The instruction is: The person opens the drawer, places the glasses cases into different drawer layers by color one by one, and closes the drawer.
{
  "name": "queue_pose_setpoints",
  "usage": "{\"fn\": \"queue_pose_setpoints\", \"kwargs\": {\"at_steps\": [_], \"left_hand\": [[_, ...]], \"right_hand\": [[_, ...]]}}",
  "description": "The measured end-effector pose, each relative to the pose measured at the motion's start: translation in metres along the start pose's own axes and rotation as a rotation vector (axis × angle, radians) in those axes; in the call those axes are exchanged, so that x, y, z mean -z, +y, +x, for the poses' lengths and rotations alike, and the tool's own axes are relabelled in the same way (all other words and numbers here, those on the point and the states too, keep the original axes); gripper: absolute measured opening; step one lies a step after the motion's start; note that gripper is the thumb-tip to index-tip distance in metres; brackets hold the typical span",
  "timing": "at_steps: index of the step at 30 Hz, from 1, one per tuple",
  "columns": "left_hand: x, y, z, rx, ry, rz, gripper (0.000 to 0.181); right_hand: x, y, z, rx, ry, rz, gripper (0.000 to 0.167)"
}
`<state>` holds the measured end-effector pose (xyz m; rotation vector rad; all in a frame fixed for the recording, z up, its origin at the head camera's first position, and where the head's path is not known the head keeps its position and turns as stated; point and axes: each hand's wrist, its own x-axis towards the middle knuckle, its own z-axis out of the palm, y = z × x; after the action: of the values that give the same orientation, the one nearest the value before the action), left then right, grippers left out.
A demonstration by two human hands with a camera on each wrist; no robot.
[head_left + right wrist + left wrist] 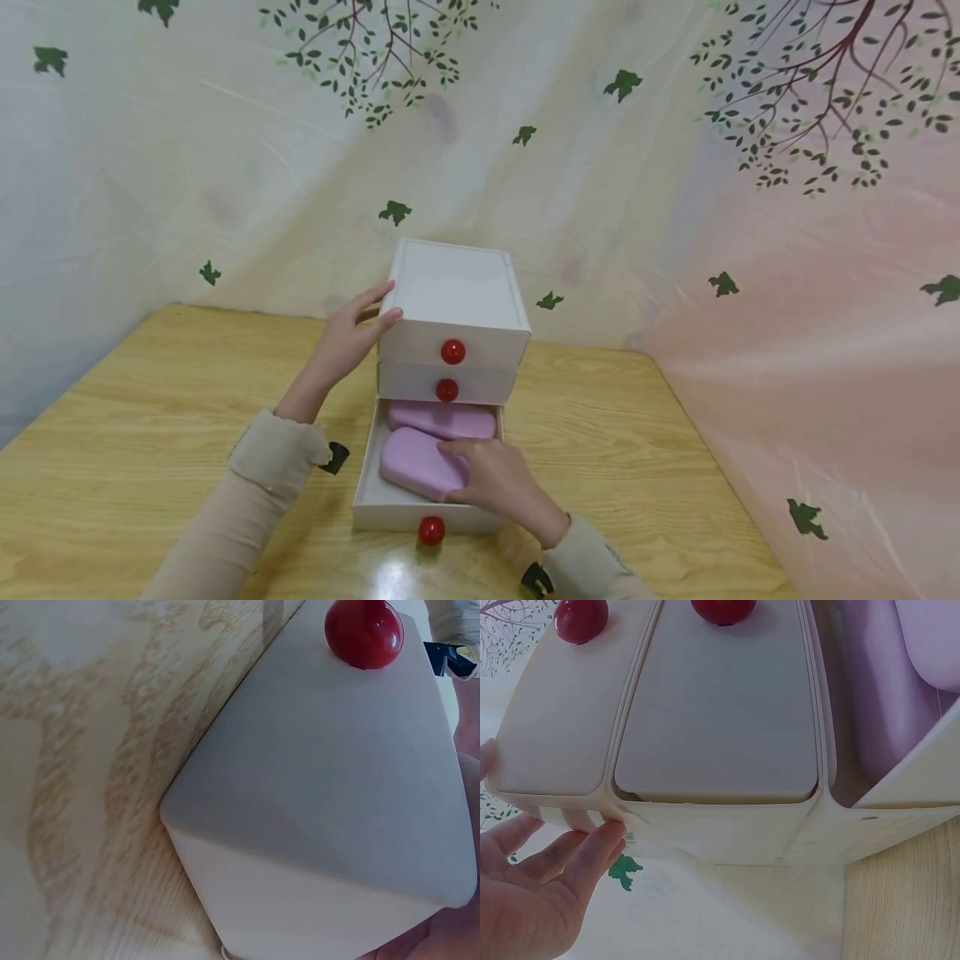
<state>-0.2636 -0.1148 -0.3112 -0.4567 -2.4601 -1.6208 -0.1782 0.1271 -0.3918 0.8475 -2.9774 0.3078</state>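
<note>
A small white drawer cabinet with red knobs stands on the table, its bottom drawer pulled out. Two purple oblong cases with rounded corners lie in that drawer. My right hand grips the right end of the front case, thumb on the near side and fingers on the far side. Behind it lies the back case, partly under the drawer above. My left hand rests against the cabinet's upper left side with fairly straight fingers. The right wrist view mostly shows the drawer front.
The middle drawer and top drawer are closed. The wooden table extends to both sides of the cabinet. A pale curtain with printed leaves and branches hangs behind it and along the right side.
</note>
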Motion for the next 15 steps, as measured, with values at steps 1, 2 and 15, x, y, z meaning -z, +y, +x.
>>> {"fn": "queue_pose_setpoints", "kwargs": {"at_steps": [1,2,15], "left_hand": [[-0.0001,0.0002,-0.0002,0.001,0.000,0.000,0.059],[-0.0002,0.0004,-0.0004,0.003,0.001,-0.001,0.059],[-0.0004,0.0021,-0.0034,0.014,0.000,-0.004,0.059]], "right_hand": [[0.0002,-0.0003,-0.0001,-0.002,-0.004,0.000,0.063],[0.0003,-0.0003,0.0000,-0.004,-0.008,0.000,0.063],[0.0006,-0.0008,-0.0044,-0.017,-0.016,-0.011,0.065]]}}
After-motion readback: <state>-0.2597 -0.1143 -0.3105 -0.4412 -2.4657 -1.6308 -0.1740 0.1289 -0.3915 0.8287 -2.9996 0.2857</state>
